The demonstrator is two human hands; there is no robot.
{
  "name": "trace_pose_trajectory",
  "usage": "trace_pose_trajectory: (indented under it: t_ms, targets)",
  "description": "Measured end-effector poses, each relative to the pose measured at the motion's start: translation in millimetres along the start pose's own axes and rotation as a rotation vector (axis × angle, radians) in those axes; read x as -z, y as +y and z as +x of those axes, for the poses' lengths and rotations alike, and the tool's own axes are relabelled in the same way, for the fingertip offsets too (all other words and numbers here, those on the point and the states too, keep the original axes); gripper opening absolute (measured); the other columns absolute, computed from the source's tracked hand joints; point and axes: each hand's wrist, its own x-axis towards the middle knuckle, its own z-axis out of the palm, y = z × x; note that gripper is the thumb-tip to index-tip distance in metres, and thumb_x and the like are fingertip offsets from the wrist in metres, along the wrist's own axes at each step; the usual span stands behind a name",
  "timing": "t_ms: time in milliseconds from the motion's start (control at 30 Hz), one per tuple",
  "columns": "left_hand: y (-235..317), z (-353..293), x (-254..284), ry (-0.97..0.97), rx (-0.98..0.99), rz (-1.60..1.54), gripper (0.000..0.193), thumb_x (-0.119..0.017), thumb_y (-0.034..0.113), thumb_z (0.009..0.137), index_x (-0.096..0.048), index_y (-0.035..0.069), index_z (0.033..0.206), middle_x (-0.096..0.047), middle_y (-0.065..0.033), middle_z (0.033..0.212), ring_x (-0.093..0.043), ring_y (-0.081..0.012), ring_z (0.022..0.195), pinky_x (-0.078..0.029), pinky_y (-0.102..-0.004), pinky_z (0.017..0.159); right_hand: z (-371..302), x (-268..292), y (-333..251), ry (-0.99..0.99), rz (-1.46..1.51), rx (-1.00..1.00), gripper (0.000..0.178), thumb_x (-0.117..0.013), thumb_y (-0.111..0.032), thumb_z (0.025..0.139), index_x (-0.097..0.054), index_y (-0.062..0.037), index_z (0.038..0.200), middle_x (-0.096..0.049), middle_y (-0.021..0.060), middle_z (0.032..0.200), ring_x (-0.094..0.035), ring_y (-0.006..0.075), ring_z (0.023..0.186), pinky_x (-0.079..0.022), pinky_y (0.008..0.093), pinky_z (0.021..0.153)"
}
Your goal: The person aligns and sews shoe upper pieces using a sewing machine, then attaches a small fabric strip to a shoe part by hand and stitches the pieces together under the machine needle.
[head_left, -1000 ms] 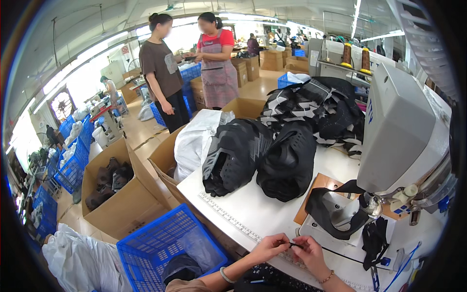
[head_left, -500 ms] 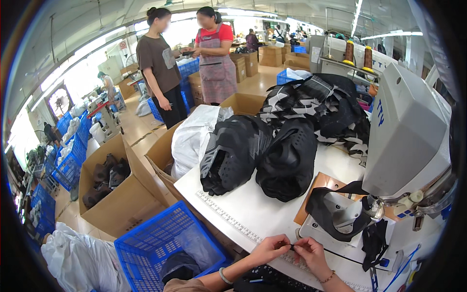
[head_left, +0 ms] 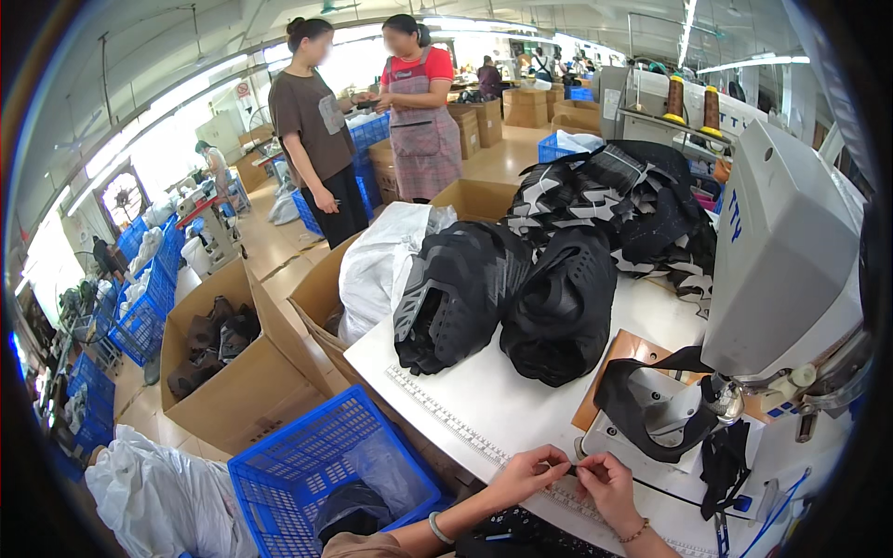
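My left hand [head_left: 538, 472] and my right hand [head_left: 606, 490] meet over the near edge of the white table, fingertips pinched close together. Between them is a small dark end of what looks like a thin black cord [head_left: 672, 495], which runs from beside my right hand across the tabletop to the right. Just beyond my hands, a black fabric loop [head_left: 621, 430] hangs around the arm of the sewing machine [head_left: 772, 260]. Black fabric strips [head_left: 724, 470] lie to the right of it.
Bundled black shoe uppers [head_left: 558, 307] and a heap of black-and-grey pieces [head_left: 614, 200] cover the table's far part. A ruler strip [head_left: 446, 418] follows its edge. At left stand a blue crate [head_left: 270, 446] and a carton [head_left: 279, 372]. Two people stand beyond.
The whole view has shifted slightly, so everything sits a little further right. My hands keep their pinch on the small dark piece, with only slight finger movement.
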Motion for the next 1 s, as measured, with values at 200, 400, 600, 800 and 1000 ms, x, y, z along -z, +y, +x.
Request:
trace_pose_trajectory:
  t_ms: [200, 400, 600, 800, 1000]
  targets:
    - [-3.6, 0.9, -0.3, 0.012, -0.033, -0.007, 0.019, -0.055, 0.013, 0.087, -0.054, -0.002, 0.098, -0.054, -0.0014, 0.079, -0.050, -0.0060, 0.066, -0.042, -0.0193, 0.060, -0.6, -0.8, 5.1, 0.012, -0.063, 0.057, 0.010, -0.058, -0.006, 0.082, -0.053, 0.0012, 0.087, -0.057, 0.0017, 0.066, -0.053, 0.0053, 0.052, -0.044, 0.0182, 0.047]
    - [-2.1, 0.5, 0.0, 0.016, -0.035, 0.032, 0.018, -0.055, 0.013, 0.087, -0.055, -0.002, 0.096, -0.054, -0.0008, 0.076, -0.050, -0.0054, 0.066, -0.042, -0.0191, 0.059, -1.1, -2.4, 5.0, 0.013, -0.076, 0.076, 0.010, -0.059, -0.006, 0.082, -0.053, 0.0012, 0.086, -0.056, 0.0012, 0.067, -0.053, 0.0046, 0.053, -0.043, 0.0174, 0.047]
    - [-1.9, 1.8, -0.2, 0.014, -0.052, 0.026, 0.019, -0.055, 0.013, 0.087, -0.055, -0.002, 0.098, -0.055, -0.0007, 0.078, -0.050, -0.0051, 0.067, -0.042, -0.0184, 0.061, -0.7, -1.7, 5.3, 0.022, -0.067, 0.071, 0.010, -0.058, -0.006, 0.082, -0.053, 0.0011, 0.087, -0.056, 0.0019, 0.067, -0.053, 0.0047, 0.053, -0.044, 0.0177, 0.047]
    - [4.4, 0.2, -1.6, -0.003, -0.045, -0.020, 0.021, -0.056, 0.014, 0.086, -0.055, -0.001, 0.101, -0.057, -0.0012, 0.086, -0.052, -0.0055, 0.069, -0.043, -0.0183, 0.062, -0.9, -2.9, 2.6, 0.020, -0.043, 0.075, 0.009, -0.057, -0.005, 0.083, -0.053, 0.0013, 0.087, -0.056, 0.0023, 0.067, -0.053, 0.0049, 0.053, -0.044, 0.0178, 0.047]
    - [1.5, 1.2, -2.2, 0.004, -0.074, -0.026, 0.020, -0.056, 0.012, 0.086, -0.055, -0.002, 0.101, -0.057, -0.0018, 0.087, -0.052, -0.0059, 0.071, -0.044, -0.0181, 0.063, -1.1, -2.1, 4.6, 0.022, -0.051, 0.081, 0.010, -0.057, -0.006, 0.083, -0.052, 0.0017, 0.087, -0.056, 0.0020, 0.066, -0.052, 0.0046, 0.052, -0.044, 0.0177, 0.047]
